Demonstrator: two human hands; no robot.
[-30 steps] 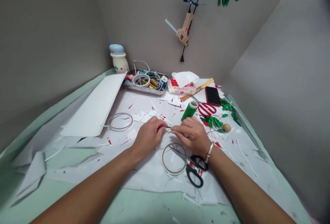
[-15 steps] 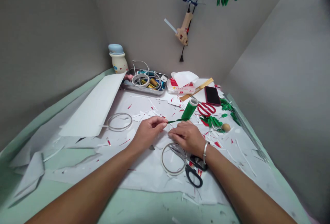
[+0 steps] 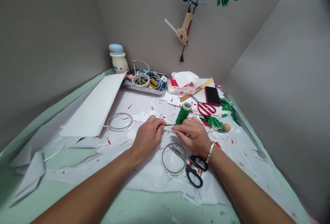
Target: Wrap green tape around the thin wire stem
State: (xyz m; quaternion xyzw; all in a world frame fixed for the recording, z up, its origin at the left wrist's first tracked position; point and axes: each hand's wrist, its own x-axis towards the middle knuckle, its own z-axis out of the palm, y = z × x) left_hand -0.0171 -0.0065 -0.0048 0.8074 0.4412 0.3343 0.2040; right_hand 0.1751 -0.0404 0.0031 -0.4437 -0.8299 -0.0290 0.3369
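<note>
My left hand point(image 3: 149, 137) and my right hand point(image 3: 192, 135) pinch a thin green-wrapped stem point(image 3: 170, 125) between their fingertips, above the white paper sheet point(image 3: 152, 179). A spool of green floral tape point(image 3: 183, 113) stands just beyond my right fingers. Below my right wrist lie black-handled scissors point(image 3: 194, 170), their blades across a clear tape ring point(image 3: 171, 159). Farther right are green paper leaves on wire stems point(image 3: 212, 121), beside red-handled scissors point(image 3: 206, 109). The end of the stem inside my fingers is hidden.
Paper scraps with red bits litter the sheet. At the back are a metal tray of supplies point(image 3: 144, 83), tissues point(image 3: 182, 86), a wooden ruler point(image 3: 198, 89) and a phone point(image 3: 212, 95). A white card point(image 3: 92, 105) lies left. Grey walls close the back and sides.
The green spool has shifted left and nearer my right hand. The green strip that showed between my hands now looks like a thinner line, and my right hand has risen slightly.
</note>
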